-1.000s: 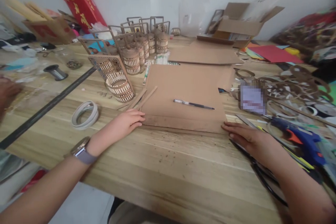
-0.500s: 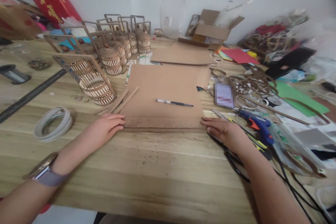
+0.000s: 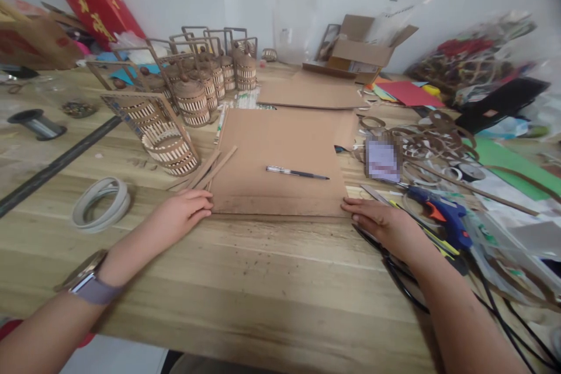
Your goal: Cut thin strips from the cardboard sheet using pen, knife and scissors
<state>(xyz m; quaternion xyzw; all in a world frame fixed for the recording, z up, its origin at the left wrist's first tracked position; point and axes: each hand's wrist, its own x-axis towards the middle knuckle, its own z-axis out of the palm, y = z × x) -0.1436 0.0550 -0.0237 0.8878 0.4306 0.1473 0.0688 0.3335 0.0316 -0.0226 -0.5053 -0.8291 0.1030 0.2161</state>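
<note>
A brown cardboard sheet (image 3: 280, 140) lies flat on the wooden table in front of me, with a creased strip along its near edge. My left hand (image 3: 187, 209) is closed at the near left corner, fingers together on the edge. At the near right corner my right hand (image 3: 383, 223) pinches the edge between thumb and fingers. A black pen with a clear end (image 3: 298, 173) rests across the sheet, apart from both hands. Thin brown strips (image 3: 214, 169) lie over its left side, just beyond my left hand.
Small slatted baskets with tall handles (image 3: 193, 102) stand at the back left. A ring-shaped roll (image 3: 100, 204) lies left of my forearm. On the right are a blue glue gun (image 3: 442, 213), black cables (image 3: 398, 274), coiled strips (image 3: 425, 134) and a phone-like object (image 3: 383, 159). An open carton (image 3: 359, 49) stands behind.
The view has turned slightly left, so everything appears a little farther right. Both hands keep their places at the cardboard's corners, and the pen stays put on it.
</note>
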